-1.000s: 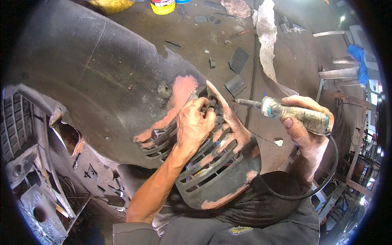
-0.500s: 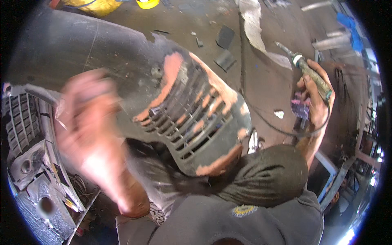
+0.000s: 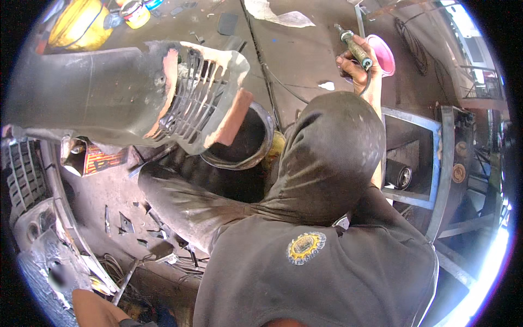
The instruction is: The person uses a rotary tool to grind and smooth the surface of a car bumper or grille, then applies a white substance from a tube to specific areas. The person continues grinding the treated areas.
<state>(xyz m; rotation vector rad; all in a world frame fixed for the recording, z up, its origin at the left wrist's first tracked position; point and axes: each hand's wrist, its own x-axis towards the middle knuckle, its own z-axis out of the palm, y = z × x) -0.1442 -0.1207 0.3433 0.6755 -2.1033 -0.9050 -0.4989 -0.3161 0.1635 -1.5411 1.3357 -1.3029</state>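
Note:
My right hand (image 3: 357,68) is closed round the worn grip of a soldering iron (image 3: 357,52), its metal tip pointing up and left. The iron's thin cord runs down from the handle. Just behind that hand shows a pink round bowl (image 3: 384,53); I cannot tell whether my fingers touch it. Of my left arm, only a bare part shows at the lower left edge, and the hand is out of view. Left of my knee lies a dark grey plastic car bumper (image 3: 114,95), with a slotted grille end and pinkish patches.
A black round tub (image 3: 267,128) stands under the bumper's grille end. Yellow containers (image 3: 81,27) sit at the far left. Beside my right leg is a blue-edged metal frame (image 3: 436,158). A colourful box (image 3: 106,158) and plastic scraps (image 3: 126,224) lie at the left.
The view has shifted. My left hand, blurred over the bumper before, has left the picture. My right hand still holds the soldering iron, and the pink bowl now shows more fully.

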